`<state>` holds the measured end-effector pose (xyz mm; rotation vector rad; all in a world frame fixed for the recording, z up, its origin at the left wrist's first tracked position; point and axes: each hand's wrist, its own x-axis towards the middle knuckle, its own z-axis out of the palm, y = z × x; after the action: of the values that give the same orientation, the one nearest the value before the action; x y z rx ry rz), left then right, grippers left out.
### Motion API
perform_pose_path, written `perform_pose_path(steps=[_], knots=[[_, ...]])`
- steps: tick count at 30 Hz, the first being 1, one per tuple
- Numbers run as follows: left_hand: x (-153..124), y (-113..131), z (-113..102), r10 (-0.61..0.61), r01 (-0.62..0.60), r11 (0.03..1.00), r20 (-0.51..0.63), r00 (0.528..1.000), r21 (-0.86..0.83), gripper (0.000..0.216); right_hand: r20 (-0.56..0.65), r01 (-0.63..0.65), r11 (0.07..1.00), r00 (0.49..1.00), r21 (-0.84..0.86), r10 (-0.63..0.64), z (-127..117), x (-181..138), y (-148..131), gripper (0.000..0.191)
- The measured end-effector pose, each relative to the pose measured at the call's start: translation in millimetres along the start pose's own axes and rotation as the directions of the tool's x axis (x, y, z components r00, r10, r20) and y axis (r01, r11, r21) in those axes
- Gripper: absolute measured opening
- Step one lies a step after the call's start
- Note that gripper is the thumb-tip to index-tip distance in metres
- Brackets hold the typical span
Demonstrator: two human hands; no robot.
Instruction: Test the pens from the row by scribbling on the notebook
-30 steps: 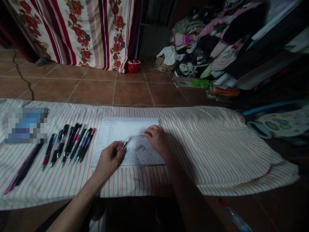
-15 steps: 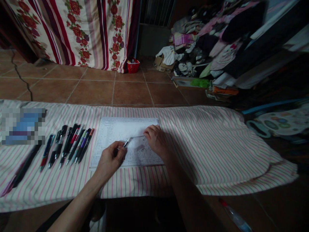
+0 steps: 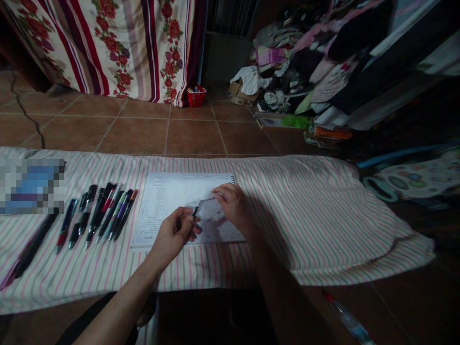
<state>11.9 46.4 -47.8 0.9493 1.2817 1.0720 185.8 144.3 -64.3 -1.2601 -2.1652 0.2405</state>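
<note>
Over a spiral-bound pad of printed paper, my left hand pinches a short dark pen barrel between thumb and fingers. My right hand is closed at the pad's right side, its fingertips on a thin rod that looks like a pen refill. The rod points left, just above the barrel's upper end, and the two look apart. Most of the barrel is hidden in my left fingers. To the left, several pens lie side by side on the striped cloth.
A dark and pink pen-like bundle and a blurred-out item lie at the far left. Beyond the cloth are a red basket, a floral curtain and heaped clothes. A plastic bottle lies on the floor, lower right.
My left hand has moved slightly right, its barrel now more upright. The thin rod in my right hand tilts more and no longer lines up with the barrel. The view has shifted a little.
</note>
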Motion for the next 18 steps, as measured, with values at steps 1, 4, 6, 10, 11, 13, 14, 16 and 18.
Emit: perform_pose_path(steps=[1,4,6,10,11,13,14,16,18], knots=[[1,-1,4,-0.001,0.001,1.000,0.010,1.000,0.001,0.033,-0.010,-0.010,1.000,1.000,0.014,0.010,-1,0,2,0.014],[5,-8,11,0.013,-0.013,0.998,0.012,1.000,0.062,0.030,-0.015,-0.037,0.999,0.999,0.034,0.037,-6,-1,7,0.015],[6,-13,14,0.029,-0.029,0.995,0.002,1.000,0.095,0.029,-0.007,-0.043,0.998,0.999,0.037,0.044,-8,-2,10,0.015],[5,-13,15,0.026,-0.024,0.995,-0.025,0.999,0.098,0.027,0.004,-0.036,0.999,0.999,0.036,0.036,-9,-4,11,0.014],[5,-12,15,0.022,-0.019,0.995,-0.032,0.999,0.097,0.027,0.007,-0.035,0.999,0.999,0.030,0.035,-9,-4,10,0.013],[4,-10,15,0.019,-0.015,0.996,-0.045,0.999,0.090,0.027,0.026,-0.027,0.999,0.999,0.017,0.027,-9,-5,6,0.013],[4,-9,15,0.019,-0.015,0.996,-0.051,0.999,0.083,0.027,0.042,-0.023,1.000,0.999,0.008,0.022,-8,-5,4,0.013],[4,-9,13,0.022,-0.018,0.998,-0.066,0.998,0.062,0.027,0.079,-0.013,1.000,0.997,-0.013,0.014,-7,-4,-1,0.013],[5,-10,11,0.023,-0.020,0.999,-0.083,0.996,0.040,0.028,0.114,-0.005,0.999,0.993,-0.038,0.010,-6,-3,-4,0.013]])
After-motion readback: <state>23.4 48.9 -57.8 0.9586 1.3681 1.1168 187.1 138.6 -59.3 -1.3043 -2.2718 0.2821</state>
